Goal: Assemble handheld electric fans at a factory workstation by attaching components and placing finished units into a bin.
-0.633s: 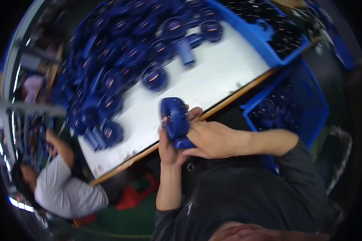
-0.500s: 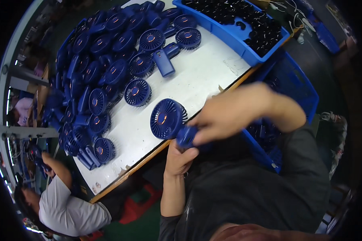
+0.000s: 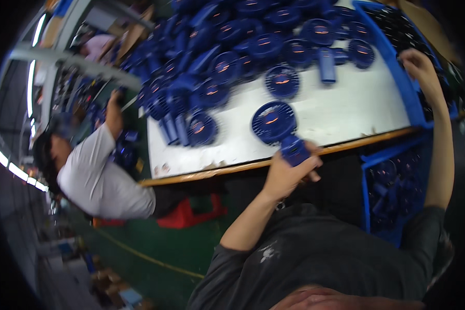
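My left hand (image 3: 284,178) is closed around the handle of a dark blue handheld fan (image 3: 273,123). The fan's round slatted head points away from me, over the table's front edge. My right hand (image 3: 419,67) is stretched out to the far right, at the blue tray (image 3: 392,57) of small black curved parts (image 3: 398,26). Its fingers are bent together; whatever is between them is too small and blurred to make out. Several more blue fans (image 3: 281,81) lie on the table beyond the held one.
A large heap of blue fans (image 3: 227,67) covers the far and left parts of the white table (image 3: 346,111). Below the table's right end stands a blue crate (image 3: 367,199) with more blue pieces. At left sits a person in a light shirt (image 3: 106,178), near a red stool (image 3: 188,214).
My right hand has left the fan and moved right to the tray of black parts. My left hand keeps hold of the fan. The whole view has turned.
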Available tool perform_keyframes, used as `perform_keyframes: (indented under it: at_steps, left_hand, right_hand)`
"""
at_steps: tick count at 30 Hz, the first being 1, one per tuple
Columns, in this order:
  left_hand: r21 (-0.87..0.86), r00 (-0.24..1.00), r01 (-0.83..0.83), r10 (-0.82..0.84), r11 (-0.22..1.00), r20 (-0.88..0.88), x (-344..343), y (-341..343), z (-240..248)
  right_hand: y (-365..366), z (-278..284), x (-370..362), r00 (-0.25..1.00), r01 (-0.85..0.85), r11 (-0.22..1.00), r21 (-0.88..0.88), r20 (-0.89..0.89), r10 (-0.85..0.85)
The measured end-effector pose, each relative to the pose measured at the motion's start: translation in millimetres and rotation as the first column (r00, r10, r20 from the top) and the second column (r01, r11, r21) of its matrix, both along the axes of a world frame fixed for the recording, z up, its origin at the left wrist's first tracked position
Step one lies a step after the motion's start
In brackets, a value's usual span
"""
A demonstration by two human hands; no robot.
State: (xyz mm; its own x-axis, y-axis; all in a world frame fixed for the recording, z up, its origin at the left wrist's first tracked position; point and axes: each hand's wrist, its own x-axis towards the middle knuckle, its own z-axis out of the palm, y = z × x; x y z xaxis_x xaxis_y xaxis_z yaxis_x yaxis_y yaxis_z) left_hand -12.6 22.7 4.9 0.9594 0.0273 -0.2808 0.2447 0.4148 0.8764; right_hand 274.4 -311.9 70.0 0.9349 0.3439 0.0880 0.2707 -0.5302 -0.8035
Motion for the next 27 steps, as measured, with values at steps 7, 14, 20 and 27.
perform_keyframes:
  at_steps: [7, 14, 20, 27]
  left_hand:
    - [-0.105, 0.987, -0.065, 0.079, 0.992, 0.14, 4, 5, 5]
    - [-0.225, 0.998, 0.049, -0.041, 0.973, 0.04, -10, 11, 17]
    - [-0.391, 0.98, 0.141, -0.074, 0.909, 0.182, -19, 10, 2]
    - [-0.417, 0.978, -0.196, 0.208, 0.888, -0.018, -16, -6, -4]
  right_hand:
    - [158, -38, -224, 0.809, -0.164, 0.734, 0.659, -0.336, 0.482]
    - [174, -26, -209, 0.752, -0.519, 0.852, 0.065, 0.509, 0.419]
    - [204, -6, -197, 0.678, -0.592, 0.804, -0.059, 0.502, 0.536]
    - [209, -15, -228, 0.761, -0.481, 0.85, -0.214, 0.38, 0.526]
